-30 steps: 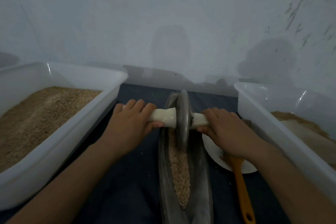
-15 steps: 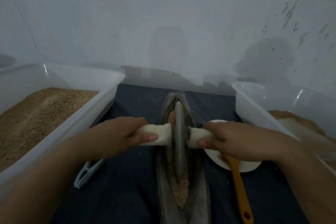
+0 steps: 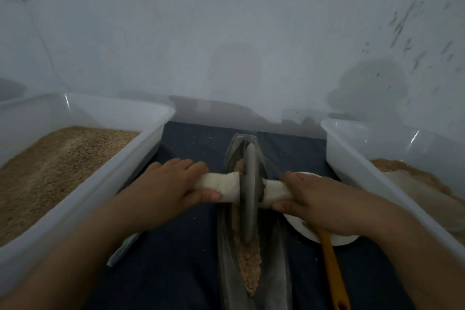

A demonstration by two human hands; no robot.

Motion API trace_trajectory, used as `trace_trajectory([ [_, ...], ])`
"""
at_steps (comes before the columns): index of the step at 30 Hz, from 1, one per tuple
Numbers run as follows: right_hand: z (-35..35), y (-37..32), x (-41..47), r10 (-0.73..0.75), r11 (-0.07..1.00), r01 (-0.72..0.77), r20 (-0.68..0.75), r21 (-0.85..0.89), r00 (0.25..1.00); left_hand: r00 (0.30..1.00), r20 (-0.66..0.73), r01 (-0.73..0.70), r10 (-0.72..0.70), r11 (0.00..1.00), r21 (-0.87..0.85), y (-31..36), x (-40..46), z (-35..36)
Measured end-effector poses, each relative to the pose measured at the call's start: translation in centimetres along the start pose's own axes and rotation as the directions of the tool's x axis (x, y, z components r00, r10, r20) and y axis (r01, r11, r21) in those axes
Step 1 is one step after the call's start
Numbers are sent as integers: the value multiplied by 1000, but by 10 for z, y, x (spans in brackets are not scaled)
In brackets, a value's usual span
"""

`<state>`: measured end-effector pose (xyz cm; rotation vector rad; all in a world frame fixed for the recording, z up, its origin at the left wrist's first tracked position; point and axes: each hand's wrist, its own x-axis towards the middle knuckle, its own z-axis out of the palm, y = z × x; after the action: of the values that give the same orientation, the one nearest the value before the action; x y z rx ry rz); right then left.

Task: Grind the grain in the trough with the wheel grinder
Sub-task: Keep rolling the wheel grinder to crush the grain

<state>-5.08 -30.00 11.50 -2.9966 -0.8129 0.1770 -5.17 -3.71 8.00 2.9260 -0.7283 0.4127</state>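
Now, nearest the camera, a strip of grain (image 3: 249,267) is seen lying along the floor of the trough (image 3: 275,272). Just beyond it, the wheel (image 3: 248,194) is stood upright in the groove, its rim pressed into the grain. The white axle (image 3: 221,187) is wrapped by the left hand (image 3: 173,184) on one side and clenched by the right hand (image 3: 317,199) on the other. An orange spatula (image 3: 332,267) and a white plate (image 3: 302,224) are lodged under the right wrist. Tubs (image 3: 141,158) of grain are set on either flank. If uneven force is applied, the wheel could be tipped out of the groove; if it is rolled too far, grain could be pushed over the far tip onto the cloth (image 3: 176,259).
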Motion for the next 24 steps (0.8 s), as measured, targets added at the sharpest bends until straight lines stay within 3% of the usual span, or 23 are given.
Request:
trace_trajectory([
  [3, -15, -9, -22, -6, 999, -1, 178, 36, 984, 964, 250, -20, 93, 959, -282, -2, -11, -21],
  [7, -19, -13, -30, -19, 998, 2, 246, 69, 969, 933, 335, 6, 134, 923, -386, -1, -15, -31],
  [11, -6, -3, -10, 28, 994, -40, 109, 106, 994, 975, 222, 74, -16, 965, -252, 5, -3, -16],
  [15, 10, 10, 15, 59, 996, -50, -132, 70, 990, 988, -127, 110, -93, 985, 135, 7, 10, 11],
  [18, 18, 16, 23, 54, 998, -60, -282, -14, 958, 963, -241, 163, -122, 974, 158, 11, 17, 19],
  [20, 19, 16, 22, 40, 996, -57, -254, -63, 966, 969, -225, 140, -102, 977, 163, 9, 17, 17],
  [22, 14, 12, 17, 23, 998, -32, -139, -62, 990, 982, -177, 83, -59, 988, 131, 4, 13, 14],
  [24, 3, 5, 7, -3, 1000, 3, -16, 2, 1000, 1000, -29, 12, -12, 1000, 13, -2, 4, 5],
])
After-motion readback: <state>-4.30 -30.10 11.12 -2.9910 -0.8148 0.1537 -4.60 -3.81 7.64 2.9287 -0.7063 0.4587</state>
